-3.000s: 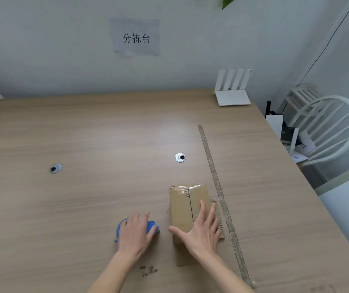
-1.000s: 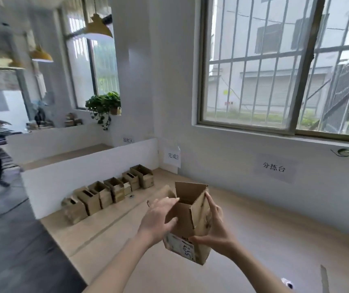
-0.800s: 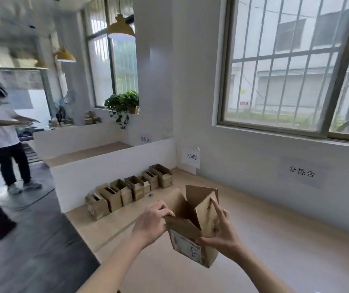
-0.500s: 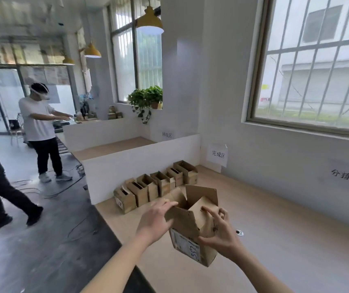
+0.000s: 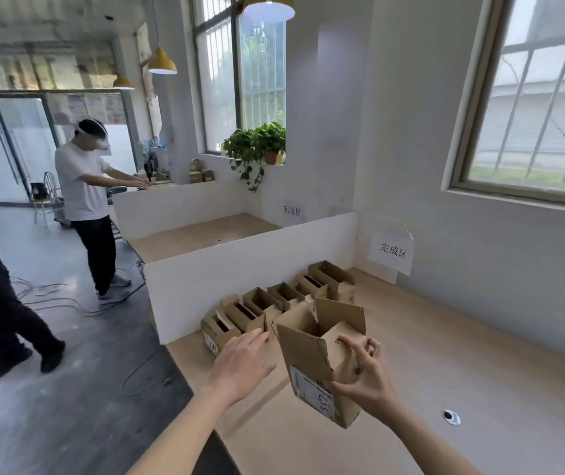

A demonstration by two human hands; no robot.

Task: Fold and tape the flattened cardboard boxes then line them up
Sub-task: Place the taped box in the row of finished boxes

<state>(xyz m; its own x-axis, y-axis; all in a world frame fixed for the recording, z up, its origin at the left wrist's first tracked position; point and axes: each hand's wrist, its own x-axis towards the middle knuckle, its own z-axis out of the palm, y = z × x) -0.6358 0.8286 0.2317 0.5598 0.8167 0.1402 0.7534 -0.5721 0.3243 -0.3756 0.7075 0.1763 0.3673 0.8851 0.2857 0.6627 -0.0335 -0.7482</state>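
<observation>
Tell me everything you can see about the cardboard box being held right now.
The cardboard box is small, brown corrugated card, folded up with its top flaps open and standing, so the empty inside shows. A white label with handwritten digits sits on its lower front face. It is tilted and held in the air above the table. The right hand grips its right side, thumb near the label. The left hand is flat beside it, apparently not touching. It is near the row of finished boxes.
</observation>
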